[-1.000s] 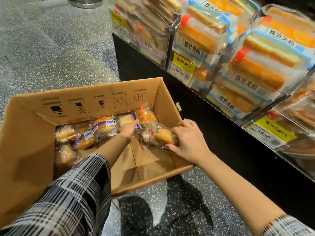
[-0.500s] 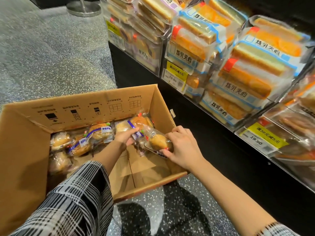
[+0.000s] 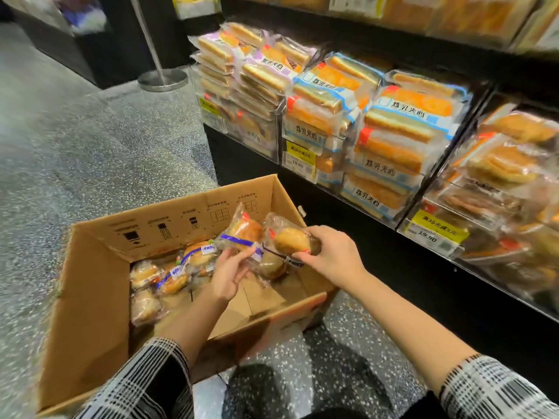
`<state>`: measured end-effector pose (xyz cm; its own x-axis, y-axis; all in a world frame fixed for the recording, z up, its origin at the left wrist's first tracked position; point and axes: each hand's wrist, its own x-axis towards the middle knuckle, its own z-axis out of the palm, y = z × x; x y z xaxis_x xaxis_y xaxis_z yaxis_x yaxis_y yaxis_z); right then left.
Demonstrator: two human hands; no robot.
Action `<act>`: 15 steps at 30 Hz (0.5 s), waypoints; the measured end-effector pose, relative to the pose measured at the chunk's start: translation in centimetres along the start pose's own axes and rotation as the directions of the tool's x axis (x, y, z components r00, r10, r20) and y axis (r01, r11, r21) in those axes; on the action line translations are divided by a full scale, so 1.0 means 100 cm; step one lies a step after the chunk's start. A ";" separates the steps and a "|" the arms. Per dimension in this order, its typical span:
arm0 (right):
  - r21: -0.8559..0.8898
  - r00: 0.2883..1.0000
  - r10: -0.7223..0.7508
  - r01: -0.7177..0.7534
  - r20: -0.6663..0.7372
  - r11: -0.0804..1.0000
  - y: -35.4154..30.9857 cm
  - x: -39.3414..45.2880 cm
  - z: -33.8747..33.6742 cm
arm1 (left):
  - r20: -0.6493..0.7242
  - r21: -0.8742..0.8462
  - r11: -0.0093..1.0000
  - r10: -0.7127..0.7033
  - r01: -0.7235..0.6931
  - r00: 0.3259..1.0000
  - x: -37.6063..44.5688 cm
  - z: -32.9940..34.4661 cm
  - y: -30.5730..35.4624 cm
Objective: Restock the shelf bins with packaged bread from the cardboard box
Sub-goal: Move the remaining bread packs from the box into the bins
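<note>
Closest in, two arms in plaid sleeves reach over the cardboard box [image 3: 90, 297], which sits on the speckled floor [image 3: 75, 140] right against the black shelf base. The left hand [image 3: 228, 275] has its grip pinched on a blue-banded bread packet [image 3: 242, 234], fingers curled round the lower edge. The right hand [image 3: 334, 257] is clenched over the top of a second bread packet [image 3: 289, 238]; there looks to be another bun hanging under it in the same wrap, but it's too blurry to say for sure. Both packets are held up above the box's right end, touching each other.

More packets [image 3: 169, 276] are piled in the far-left corner of the box, so I'd say there's plenty left to do.

Further out are the shelf bins [image 3: 302, 152], clear-fronted with yellow price tags [image 3: 437, 229], most already stacked with sliced sandwich bread [image 3: 393, 140].

Tip for this bit, IMO: hold the film edges or cradle from underneath rather than squeezing the buns, since soft bread dents easily. Pull the two packets apart before moving so the wraps don't snag, then slide them in label-forward in whichever bin matches. I can't make out a bin with these buns from here.
</note>
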<state>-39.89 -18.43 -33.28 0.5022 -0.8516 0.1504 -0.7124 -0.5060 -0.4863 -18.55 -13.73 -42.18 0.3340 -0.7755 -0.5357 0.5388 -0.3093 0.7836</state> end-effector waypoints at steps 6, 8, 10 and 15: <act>0.166 0.967 0.167 -0.135 -0.194 0.977 0.008 -0.027 -0.076 | 0.158 -0.170 0.980 0.135 -0.108 0.978 -0.034 0.050 0.022; 0.205 0.954 0.194 -0.148 -0.227 0.968 0.014 -0.043 -0.099 | 0.200 -0.183 0.976 0.151 -0.114 0.968 -0.043 0.078 0.025; 0.231 0.929 0.229 -0.164 -0.292 0.959 0.020 -0.059 -0.122 | 0.229 -0.196 0.974 0.159 -0.115 0.960 -0.055 0.110 0.026; 0.319 0.863 0.300 -0.174 -0.406 0.932 0.042 -0.110 -0.188 | 0.403 -0.320 0.947 0.160 -0.024 0.901 -0.092 0.187 0.018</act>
<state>-57.64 -13.75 -20.82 0.0211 -0.9426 0.3332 -0.5943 -0.2798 -0.7540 -35.07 -17.46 -30.00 0.0752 -0.9701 -0.2309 0.7499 -0.0976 0.6543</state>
